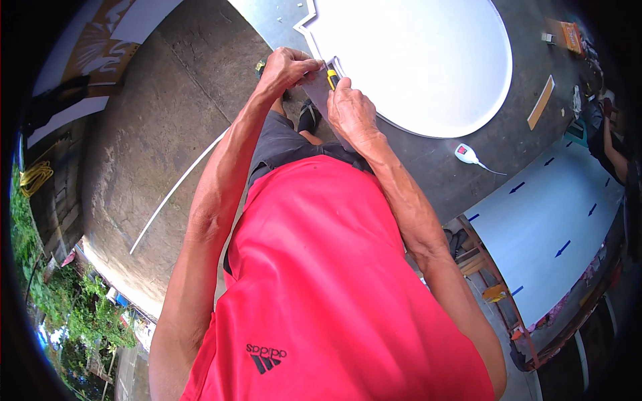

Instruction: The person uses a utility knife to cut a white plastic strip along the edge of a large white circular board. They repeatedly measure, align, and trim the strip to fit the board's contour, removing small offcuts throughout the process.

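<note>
A yellow and black utility knife (333, 79) is in my right hand (352, 112), its front end against the notched edge of a large white rounded panel (435, 63) with a thin raised rim. Just left of the knife, my left hand (287, 70) is closed in a pinch at the same edge. What lies between those fingertips looks like the end of a thin white strip, too small to be sure. A long narrow white strip (177, 184) slants down behind my left forearm; whether it reaches the left hand is hidden.
The panel lies on a grey table (428, 177). A white bottle (466, 154) with a thin nozzle, a wooden slat (542, 102) and an orange box (570, 37) sit to the right. Beyond is a pale blue sheet (542, 220) with dark arrows; another person's arm (615, 150) shows at the rim.
</note>
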The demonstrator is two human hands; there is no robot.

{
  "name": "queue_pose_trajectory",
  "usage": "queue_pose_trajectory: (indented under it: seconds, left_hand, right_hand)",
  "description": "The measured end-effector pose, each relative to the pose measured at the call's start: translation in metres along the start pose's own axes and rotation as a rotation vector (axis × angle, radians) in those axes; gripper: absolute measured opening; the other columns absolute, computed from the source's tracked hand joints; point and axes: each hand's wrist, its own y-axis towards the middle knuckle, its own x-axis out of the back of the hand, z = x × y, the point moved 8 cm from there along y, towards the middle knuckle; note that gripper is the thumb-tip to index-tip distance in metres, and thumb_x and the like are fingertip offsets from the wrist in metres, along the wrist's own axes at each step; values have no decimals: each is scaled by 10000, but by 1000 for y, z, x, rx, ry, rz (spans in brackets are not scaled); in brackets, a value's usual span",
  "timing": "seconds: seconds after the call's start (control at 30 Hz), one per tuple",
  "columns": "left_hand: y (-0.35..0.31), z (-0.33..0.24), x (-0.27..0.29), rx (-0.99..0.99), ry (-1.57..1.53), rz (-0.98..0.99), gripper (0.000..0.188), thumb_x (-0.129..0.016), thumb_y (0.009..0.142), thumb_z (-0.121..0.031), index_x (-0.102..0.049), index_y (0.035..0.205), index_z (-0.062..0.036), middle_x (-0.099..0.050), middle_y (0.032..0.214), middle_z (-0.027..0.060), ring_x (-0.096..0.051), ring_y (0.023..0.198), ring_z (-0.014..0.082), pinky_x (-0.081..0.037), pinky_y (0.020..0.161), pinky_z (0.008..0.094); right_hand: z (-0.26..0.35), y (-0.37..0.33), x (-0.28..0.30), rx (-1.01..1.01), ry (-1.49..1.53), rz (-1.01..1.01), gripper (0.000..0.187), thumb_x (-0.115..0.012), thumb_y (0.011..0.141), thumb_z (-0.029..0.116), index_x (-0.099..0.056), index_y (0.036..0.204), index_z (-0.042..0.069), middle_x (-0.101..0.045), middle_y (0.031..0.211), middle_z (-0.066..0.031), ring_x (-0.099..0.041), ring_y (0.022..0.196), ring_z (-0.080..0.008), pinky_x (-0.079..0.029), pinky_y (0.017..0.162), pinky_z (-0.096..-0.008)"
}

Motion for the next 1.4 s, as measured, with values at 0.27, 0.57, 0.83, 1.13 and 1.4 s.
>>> queue_pose_trajectory:
  seconds: [0.27,0.57,0.83,1.13,1.4]
  left_hand:
    - [-27,-1,-6,-148,-48,81,301,-740,944,-326,-788,940,-28,-686,704,14,-531,552,48,-391,482,227]
    - [-64,39,-36,-123,-21,153,281,-773,916,-285,-785,875,-7,-724,691,42,-590,535,78,-470,494,269]
    - [-84,69,-67,-92,15,163,303,-810,879,-303,-781,848,-3,-732,692,57,-637,541,106,-501,503,288]
    - [-89,70,-70,-123,-17,88,324,-798,897,-343,-771,796,-37,-690,643,13,-565,509,61,-419,449,248]
    - [-91,67,-71,-167,37,28,345,-799,894,-362,-772,798,-32,-698,651,28,-582,525,66,-436,464,250]
  right_hand:
    - [0,-21,16,60,220,-124,303,-587,1014,280,-451,1000,9,-629,683,-256,-664,672,-476,-496,567,-539]
    - [-46,-112,7,-84,397,-160,296,-586,1023,312,-466,1016,42,-595,640,-245,-626,645,-487,-446,552,-551]
    - [-33,-158,-24,-174,149,-50,323,-560,1026,333,-486,1026,18,-650,684,-260,-668,686,-475,-493,574,-563]
    - [-29,-135,-34,-183,30,-31,324,-568,1018,326,-475,975,18,-667,695,-253,-682,695,-474,-513,605,-569]
    - [-29,-135,-35,-156,18,-37,326,-575,1008,332,-480,975,21,-664,668,-244,-687,665,-461,-520,594,-563]
